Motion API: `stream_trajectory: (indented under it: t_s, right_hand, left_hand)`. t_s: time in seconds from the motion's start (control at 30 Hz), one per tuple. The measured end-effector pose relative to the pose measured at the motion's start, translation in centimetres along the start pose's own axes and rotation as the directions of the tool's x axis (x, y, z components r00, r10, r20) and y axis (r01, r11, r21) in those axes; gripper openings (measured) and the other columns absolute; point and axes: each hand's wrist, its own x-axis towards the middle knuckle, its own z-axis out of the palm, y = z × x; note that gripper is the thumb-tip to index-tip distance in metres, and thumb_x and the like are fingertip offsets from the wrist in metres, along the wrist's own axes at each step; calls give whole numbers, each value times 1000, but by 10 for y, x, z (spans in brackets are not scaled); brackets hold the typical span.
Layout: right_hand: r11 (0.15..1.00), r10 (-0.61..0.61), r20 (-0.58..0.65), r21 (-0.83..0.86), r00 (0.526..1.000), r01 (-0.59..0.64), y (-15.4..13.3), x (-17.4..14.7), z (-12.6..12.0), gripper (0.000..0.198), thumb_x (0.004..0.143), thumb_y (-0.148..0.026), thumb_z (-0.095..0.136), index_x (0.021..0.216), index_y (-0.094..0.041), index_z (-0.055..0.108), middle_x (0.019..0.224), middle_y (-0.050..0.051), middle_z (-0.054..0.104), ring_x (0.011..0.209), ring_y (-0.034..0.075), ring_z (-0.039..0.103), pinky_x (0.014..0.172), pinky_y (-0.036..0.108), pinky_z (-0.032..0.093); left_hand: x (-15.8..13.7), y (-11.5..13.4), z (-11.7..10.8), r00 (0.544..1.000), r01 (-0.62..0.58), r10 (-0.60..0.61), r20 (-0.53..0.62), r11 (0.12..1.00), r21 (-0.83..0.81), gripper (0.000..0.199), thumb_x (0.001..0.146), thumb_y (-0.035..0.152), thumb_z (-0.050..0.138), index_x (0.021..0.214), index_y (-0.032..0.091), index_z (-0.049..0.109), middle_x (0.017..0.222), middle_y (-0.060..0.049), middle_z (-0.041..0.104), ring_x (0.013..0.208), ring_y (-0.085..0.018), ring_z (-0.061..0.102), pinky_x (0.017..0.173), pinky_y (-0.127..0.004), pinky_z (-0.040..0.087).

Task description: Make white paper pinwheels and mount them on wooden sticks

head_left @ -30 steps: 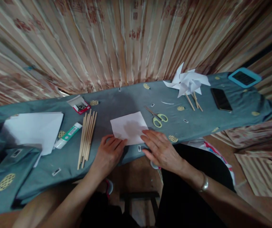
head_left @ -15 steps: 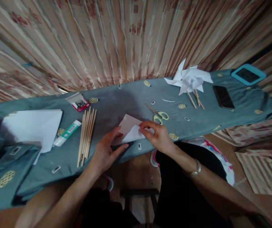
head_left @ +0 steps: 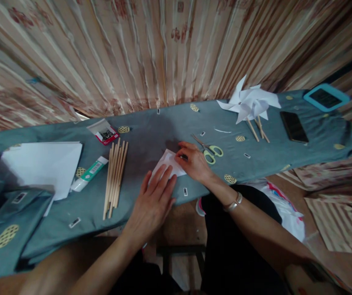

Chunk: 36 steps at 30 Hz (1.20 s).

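A small sheet of white paper (head_left: 178, 169), folded over on itself, lies on the cloth in front of me. My left hand (head_left: 153, 205) rests flat across its near left part, fingers spread over the paper. At the paper's upper right edge, my right hand (head_left: 192, 162) has its thumb and fingertips bent together on the sheet. Just right of that hand lie scissors (head_left: 212, 153) with light green handles. Part of the paper is hidden under my fingers.
Left of my hands are wooden sticks (head_left: 114, 180), a glue tube (head_left: 89, 174), a red-and-white box of small metal pieces (head_left: 105, 134) and stacked white paper (head_left: 43, 164). Paper pinwheels (head_left: 251, 102), a phone (head_left: 294, 127) and a blue-framed device (head_left: 326, 97) are far right. A curtain hangs behind.
My left hand has moved from the paper's left edge to lie flat on top of it. The right hand has gone up to the paper's far edge, and the paper is now folded over.
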Motion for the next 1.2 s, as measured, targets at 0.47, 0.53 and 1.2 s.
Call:
stream_trajectory:
  t_s: [0.47, 0.53, 1.2]
  right_hand:
    - [1000, -12, -51, -29, 999, 11, 2, 7, 7, 10, 84, -17, 61, 80, -20, 71, 118, 10, 68, 113, 29, 61, 104, 52, 45]
    - [999, -17, -60, -31, 998, 15, 3, 7, 7, 11, 84, -17, 61, 80, -20, 70, 117, 10, 68, 112, 28, 61, 103, 52, 46]
    - [999, -23, -115, -48, 993, 18, 2, 9, 12, 10, 83, -15, 61, 78, -21, 68, 113, 9, 69, 108, 27, 62, 100, 49, 50]
  left_hand:
    - [-11, 3, 23, 985, 18, -8, 170, 998, -57, 63, 95, 43, 52, 144, 6, 40, 150, -23, 46, 145, -37, 35, 114, -56, 37]
    - [-10, 3, 23, 986, 16, -8, 169, 999, -46, 63, 96, 45, 51, 144, 6, 40, 150, -22, 46, 144, -37, 36, 114, -56, 37]
    - [-11, 2, 25, 983, 19, -11, 184, 999, -43, 64, 94, 45, 55, 143, 6, 42, 149, -23, 47, 141, -38, 40, 113, -56, 39]
